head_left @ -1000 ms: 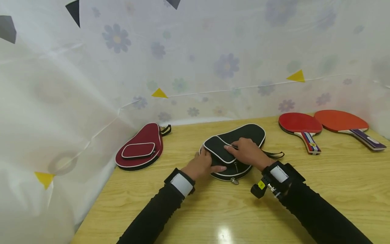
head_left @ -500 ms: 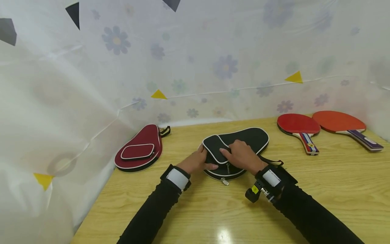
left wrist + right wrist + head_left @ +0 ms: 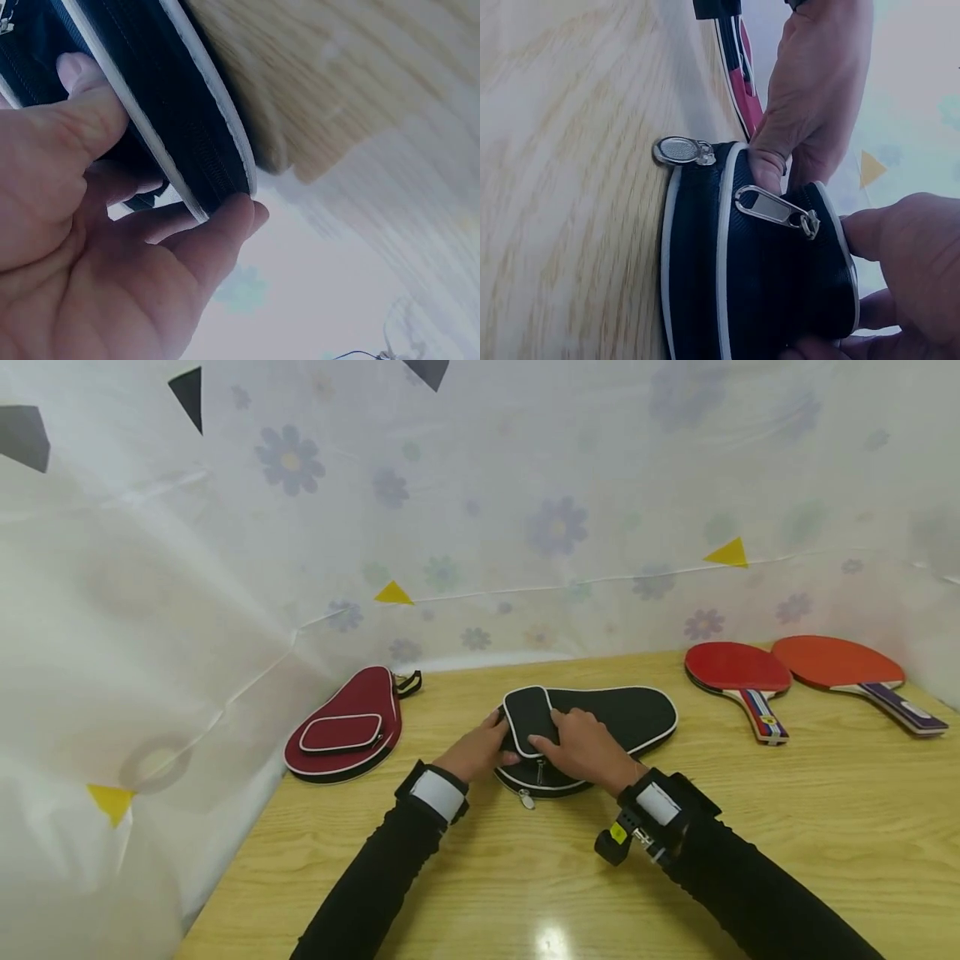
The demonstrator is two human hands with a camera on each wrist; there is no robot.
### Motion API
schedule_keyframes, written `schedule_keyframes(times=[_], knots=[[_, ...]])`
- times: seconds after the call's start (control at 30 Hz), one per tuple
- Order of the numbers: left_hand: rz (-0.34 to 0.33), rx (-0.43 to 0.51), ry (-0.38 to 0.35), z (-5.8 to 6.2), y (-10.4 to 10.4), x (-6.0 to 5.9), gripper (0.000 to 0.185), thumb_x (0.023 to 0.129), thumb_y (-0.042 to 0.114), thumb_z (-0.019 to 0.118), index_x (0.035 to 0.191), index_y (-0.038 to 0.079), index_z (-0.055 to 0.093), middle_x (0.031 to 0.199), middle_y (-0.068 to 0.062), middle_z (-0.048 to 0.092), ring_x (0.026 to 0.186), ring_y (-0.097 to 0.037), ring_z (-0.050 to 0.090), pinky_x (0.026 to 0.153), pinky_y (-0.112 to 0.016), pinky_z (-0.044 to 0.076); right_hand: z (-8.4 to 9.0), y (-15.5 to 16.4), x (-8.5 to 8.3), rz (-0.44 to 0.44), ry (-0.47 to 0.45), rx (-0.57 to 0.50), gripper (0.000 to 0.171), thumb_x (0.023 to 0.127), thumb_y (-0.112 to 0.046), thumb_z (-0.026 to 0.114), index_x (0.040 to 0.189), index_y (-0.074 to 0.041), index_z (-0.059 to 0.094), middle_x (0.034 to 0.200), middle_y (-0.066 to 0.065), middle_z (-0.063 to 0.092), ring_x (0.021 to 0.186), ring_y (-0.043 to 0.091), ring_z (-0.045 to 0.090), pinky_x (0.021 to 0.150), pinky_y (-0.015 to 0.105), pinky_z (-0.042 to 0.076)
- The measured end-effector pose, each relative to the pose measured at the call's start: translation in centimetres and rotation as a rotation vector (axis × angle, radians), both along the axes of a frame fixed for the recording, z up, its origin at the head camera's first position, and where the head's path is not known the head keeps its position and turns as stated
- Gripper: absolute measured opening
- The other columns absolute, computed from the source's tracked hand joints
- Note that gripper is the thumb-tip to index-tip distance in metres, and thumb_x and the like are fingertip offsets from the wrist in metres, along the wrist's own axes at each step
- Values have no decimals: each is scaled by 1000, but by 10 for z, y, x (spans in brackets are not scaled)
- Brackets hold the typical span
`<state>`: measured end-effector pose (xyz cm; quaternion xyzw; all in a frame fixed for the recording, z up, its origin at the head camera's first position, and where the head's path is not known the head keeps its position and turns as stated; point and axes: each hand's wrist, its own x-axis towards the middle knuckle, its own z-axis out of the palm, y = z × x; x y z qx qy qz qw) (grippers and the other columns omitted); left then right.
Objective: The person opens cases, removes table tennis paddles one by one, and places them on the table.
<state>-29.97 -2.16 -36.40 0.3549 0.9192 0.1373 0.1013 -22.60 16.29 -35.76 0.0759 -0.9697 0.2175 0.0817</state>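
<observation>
A black table tennis bat case (image 3: pixel 626 714) with white piping lies on the table, its narrow end pointing right. My left hand (image 3: pixel 478 752) grips its rounded left edge. In the left wrist view the thumb lies over the front and the fingertips (image 3: pixel 240 214) hold the zipped side wall. My right hand (image 3: pixel 588 747) pinches the raised front pocket (image 3: pixel 528 718) between thumb and fingers. In the right wrist view a pocket zip pull (image 3: pixel 771 208) hangs beside my left thumb, and the main zip pull (image 3: pixel 679 151) sticks out at the case's edge.
A dark red bat case (image 3: pixel 341 731) with a black strap lies at the left. Two table tennis bats, one red (image 3: pixel 738 666) and one orange-red (image 3: pixel 836 660), lie at the back right. A pale flowered sheet (image 3: pixel 480 510) hangs behind the wooden table (image 3: pixel 480 893).
The black case has turned clockwise under both hands. Its narrow end has swung right and nearer, and its main zip pull has shifted left. The right hand has moved slightly left with it.
</observation>
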Motion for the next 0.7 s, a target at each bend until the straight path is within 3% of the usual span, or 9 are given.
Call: schedule_keyframes(times=[0.03,0.4,0.7], knots=[[8,0,6,-1,0,-1,72,100,27,61,157,-1,28,162,-28,19,143,-41,37,112,-46,38,0,-1,0,-4,-2,-3,62,103,-33,59,136,19,51,119,36,62,110,48,60,89,55,52],[61,8,43,-2,2,-8,61,101,22,61,154,3,39,155,-32,31,139,-41,43,110,-47,41,-2,-10,-2,-45,-9,-34,69,102,-37,59,136,22,47,128,40,55,120,51,55,97,58,47],[120,2,51,-5,5,-12,64,102,23,57,157,2,31,150,-31,38,137,-41,46,108,-46,42,-4,-16,-4,-93,-20,-64,71,102,-38,60,138,21,45,130,41,52,121,52,53,98,59,46]])
